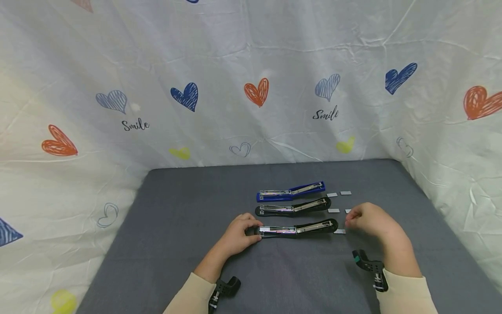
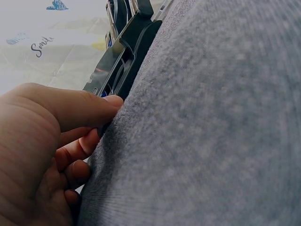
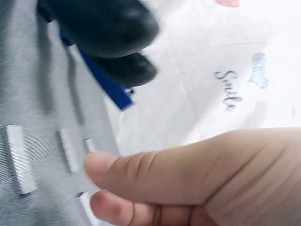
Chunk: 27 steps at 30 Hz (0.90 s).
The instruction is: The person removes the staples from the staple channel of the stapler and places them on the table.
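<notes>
Three opened staplers lie in a row on the grey cloth: a blue one (image 1: 291,192) farthest, a black one (image 1: 293,207) in the middle, another black one (image 1: 296,228) nearest. My left hand (image 1: 240,234) pinches the left end of the nearest black stapler (image 2: 136,61), thumb on the near side. My right hand (image 1: 370,219) hovers just right of that stapler's raised end, thumb (image 3: 141,169) and index finger bent toward each other with a gap between them. Nothing shows in that gap. A staple strip (image 1: 339,231) lies below its fingertips, and another strip (image 3: 87,207) is partly hidden behind the fingers.
More staple strips (image 1: 334,210) lie right of the middle and blue staplers, in short rows. The grey cloth-covered table (image 1: 188,196) ends at a white curtain (image 1: 219,56) printed with hearts and "Smile". Black wrist mounts (image 1: 370,266) stick out at both sleeves.
</notes>
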{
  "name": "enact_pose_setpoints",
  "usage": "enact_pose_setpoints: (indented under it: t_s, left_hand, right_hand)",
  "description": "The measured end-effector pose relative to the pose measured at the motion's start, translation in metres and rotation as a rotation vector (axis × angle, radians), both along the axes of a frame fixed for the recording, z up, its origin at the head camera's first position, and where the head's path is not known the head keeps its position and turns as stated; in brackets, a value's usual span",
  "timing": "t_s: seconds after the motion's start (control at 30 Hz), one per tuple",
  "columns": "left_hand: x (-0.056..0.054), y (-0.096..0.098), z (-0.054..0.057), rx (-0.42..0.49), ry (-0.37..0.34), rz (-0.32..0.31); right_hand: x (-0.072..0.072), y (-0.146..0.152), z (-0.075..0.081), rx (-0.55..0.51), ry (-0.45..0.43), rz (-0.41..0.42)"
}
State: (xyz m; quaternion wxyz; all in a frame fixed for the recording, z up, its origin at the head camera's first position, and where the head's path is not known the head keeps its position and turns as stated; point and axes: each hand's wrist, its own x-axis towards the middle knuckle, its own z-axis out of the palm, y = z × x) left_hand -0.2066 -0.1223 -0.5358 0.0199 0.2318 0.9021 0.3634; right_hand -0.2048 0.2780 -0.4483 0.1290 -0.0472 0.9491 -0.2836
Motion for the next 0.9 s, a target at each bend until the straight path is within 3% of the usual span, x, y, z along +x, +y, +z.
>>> enact_pose_setpoints:
  t_s: [0.3, 0.67, 0.9]
  left_hand:
    - [0.0, 0.0, 0.001, -0.006, 0.007, -0.006]
    - [0.0, 0.0, 0.0, 0.001, 0.01, -0.005]
    - [0.0, 0.0, 0.001, -0.001, -0.004, -0.002]
  right_hand:
    - [0.013, -0.004, 0.027, 0.025, 0.088, -0.057]
    - [0.029, -0.026, 0.045, -0.034, 0.242, -0.075]
    - [0.032, -0.045, 0.049, -0.09, 0.304, -0.083]
